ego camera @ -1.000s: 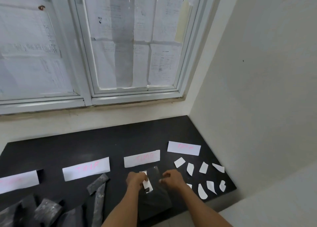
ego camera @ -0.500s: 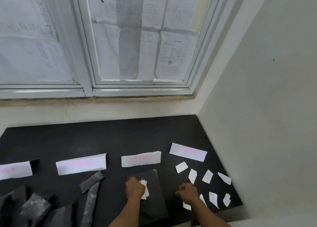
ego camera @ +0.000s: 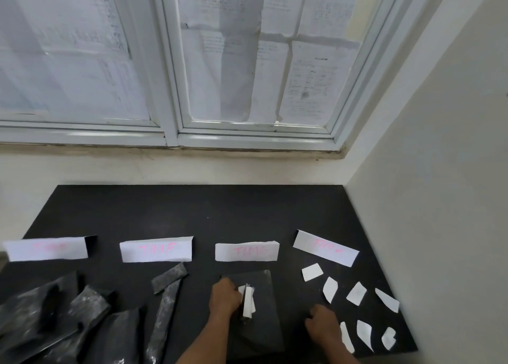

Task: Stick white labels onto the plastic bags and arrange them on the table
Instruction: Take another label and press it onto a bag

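A dark plastic bag [ego camera: 261, 328] lies flat on the black table [ego camera: 192, 212] in front of me, below the third paper strip. My left hand [ego camera: 224, 299] sits on its upper left part, fingers curled round a folded white label [ego camera: 248, 302] that stands on the bag. Right of the bag, my right hand [ego camera: 323, 326] rests knuckles up among several loose white labels [ego camera: 356, 293]. Its bent fingertips are beside one label [ego camera: 347, 339]; whether they pinch it is hidden.
Four white paper strips with pink writing [ego camera: 156, 249] lie in a row across the table. A heap of crumpled dark bags [ego camera: 68, 317] fills the near left, with two narrow folded bags [ego camera: 165, 308] beside it. A wall [ego camera: 426, 198] borders the right edge.
My right hand left the bag and moved right and nearer, down among the loose labels. My left hand stayed on the bag with the label. The view tilted down.
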Motion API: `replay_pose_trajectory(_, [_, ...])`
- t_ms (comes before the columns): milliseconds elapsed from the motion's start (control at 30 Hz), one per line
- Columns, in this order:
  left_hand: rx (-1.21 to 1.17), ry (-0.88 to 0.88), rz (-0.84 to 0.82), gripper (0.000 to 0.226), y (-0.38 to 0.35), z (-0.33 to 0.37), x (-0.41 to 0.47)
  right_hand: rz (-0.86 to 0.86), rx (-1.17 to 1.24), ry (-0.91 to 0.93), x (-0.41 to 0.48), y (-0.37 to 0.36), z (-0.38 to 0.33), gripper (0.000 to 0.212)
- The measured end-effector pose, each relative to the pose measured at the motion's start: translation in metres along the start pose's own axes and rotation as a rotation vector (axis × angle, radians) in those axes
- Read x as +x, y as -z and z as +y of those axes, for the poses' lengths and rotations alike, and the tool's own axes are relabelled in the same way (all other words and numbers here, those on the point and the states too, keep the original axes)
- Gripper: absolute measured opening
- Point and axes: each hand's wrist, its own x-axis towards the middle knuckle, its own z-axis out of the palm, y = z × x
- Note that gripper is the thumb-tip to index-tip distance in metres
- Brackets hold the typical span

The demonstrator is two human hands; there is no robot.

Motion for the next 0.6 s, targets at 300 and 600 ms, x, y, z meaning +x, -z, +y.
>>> replay_pose_trajectory(300, [-0.007, -0.009, 0.076, 0.01, 0.019, -0.028, 0.0, 0.127, 0.18, -0.243, -0.022, -0.02, 0.009, 0.051])
replay_pose_trajectory(600, [0.044, -0.039, 0.102, 0.009, 0.037, -0.049, -0.003, 0.138, 0.101, -0.257, -0.028, -0.032, -0.016, 0.039])
